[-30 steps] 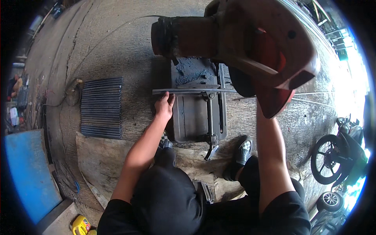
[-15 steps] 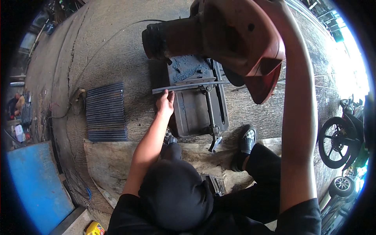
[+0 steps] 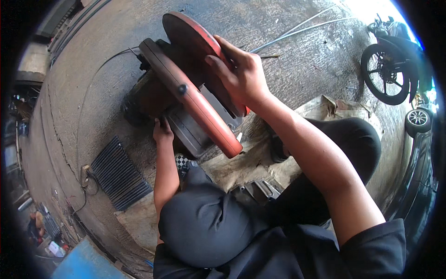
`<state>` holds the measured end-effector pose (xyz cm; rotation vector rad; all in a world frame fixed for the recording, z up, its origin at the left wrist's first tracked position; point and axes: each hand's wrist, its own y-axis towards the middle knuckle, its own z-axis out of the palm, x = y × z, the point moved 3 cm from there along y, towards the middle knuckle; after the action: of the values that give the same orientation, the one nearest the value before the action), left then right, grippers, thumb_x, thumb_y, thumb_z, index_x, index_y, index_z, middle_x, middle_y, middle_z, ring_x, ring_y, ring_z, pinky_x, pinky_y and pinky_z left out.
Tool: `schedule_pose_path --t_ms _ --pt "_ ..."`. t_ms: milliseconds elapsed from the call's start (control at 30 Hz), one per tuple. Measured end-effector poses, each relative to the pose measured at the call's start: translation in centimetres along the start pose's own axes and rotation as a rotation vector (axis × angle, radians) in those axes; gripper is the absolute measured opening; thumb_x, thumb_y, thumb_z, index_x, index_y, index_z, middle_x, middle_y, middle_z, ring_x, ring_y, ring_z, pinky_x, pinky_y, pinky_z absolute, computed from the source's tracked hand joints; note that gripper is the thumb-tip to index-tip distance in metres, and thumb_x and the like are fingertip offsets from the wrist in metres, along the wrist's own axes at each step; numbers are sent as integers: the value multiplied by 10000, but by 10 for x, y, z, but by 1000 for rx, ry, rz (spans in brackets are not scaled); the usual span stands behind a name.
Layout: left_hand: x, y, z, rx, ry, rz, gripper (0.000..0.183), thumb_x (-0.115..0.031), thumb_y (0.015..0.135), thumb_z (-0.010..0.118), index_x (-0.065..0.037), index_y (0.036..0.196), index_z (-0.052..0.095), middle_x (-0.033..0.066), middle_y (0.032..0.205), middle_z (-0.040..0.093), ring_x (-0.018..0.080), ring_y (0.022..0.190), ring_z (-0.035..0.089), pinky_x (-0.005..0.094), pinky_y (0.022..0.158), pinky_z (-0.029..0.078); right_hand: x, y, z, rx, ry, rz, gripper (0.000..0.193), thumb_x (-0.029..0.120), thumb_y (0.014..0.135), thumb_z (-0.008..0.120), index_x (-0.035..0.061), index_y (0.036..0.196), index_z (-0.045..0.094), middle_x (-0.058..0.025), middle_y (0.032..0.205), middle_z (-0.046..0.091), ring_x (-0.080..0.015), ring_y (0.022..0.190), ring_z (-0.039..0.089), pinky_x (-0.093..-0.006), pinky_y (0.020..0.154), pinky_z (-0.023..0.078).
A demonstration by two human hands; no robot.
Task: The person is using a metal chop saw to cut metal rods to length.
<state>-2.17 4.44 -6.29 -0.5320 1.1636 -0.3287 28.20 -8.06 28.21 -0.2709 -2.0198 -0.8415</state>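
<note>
A red and dark chop saw (image 3: 202,109) stands on the floor in front of me, its head tilted over the grey metal base (image 3: 190,123). My right hand (image 3: 241,74) is closed round the edge of the round red blade guard (image 3: 193,32), thumb and fingers against the rim. Beside the base's left edge is my left hand (image 3: 163,132), fingers bent together under the dark motor (image 3: 151,95). The metal bar it held half a second ago is hidden there by the motor.
A row of cut dark bars (image 3: 121,173) lies on the floor to the left, by a cable. Long rods (image 3: 297,32) stretch out at the far right. A motorcycle wheel (image 3: 388,76) and a car wheel (image 3: 417,120) stand at right. A blue panel (image 3: 86,260) is at lower left.
The view has turned. The saw head looks lower and farther from me, now covering the bar's place. My right hand, mostly behind the saw before, now shows on the guard.
</note>
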Motion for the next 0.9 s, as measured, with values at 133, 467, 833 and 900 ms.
schedule_pose_path --t_ms 133,467,833,900 --pt "-14 -26 24 102 -181 -113 484 -234 1030 199 16 1439 261 127 1507 280 236 1400 236 325 1171 147 -18 -27 -1 -37 13 -89 462 220 807 711 -11 1186 583 -219 802 637 -356 709 664 -351 629 514" --pt "-1 30 -8 408 1683 415 508 -308 1008 261 -69 1455 275 91 1496 318 230 1382 283 329 1149 215 -35 -52 -2 9 -17 9 478 256 848 681 14 1243 565 -192 935 680 -143 815 659 -286 736 513" --pt "-22 -3 17 427 2312 377 561 -399 971 325 -108 1450 306 95 1494 323 275 1344 360 355 1111 308 -23 -65 -7 -48 81 -42 450 130 849 665 -20 1251 529 -221 859 643 -178 733 652 -306 662 503" --pt "-25 -5 14 354 1829 273 580 -439 965 335 -111 1443 321 105 1479 347 294 1320 392 356 1088 342 -24 -65 -8 -38 3 -38 474 169 838 679 -24 1245 529 -247 875 636 -297 753 678 -331 661 514"
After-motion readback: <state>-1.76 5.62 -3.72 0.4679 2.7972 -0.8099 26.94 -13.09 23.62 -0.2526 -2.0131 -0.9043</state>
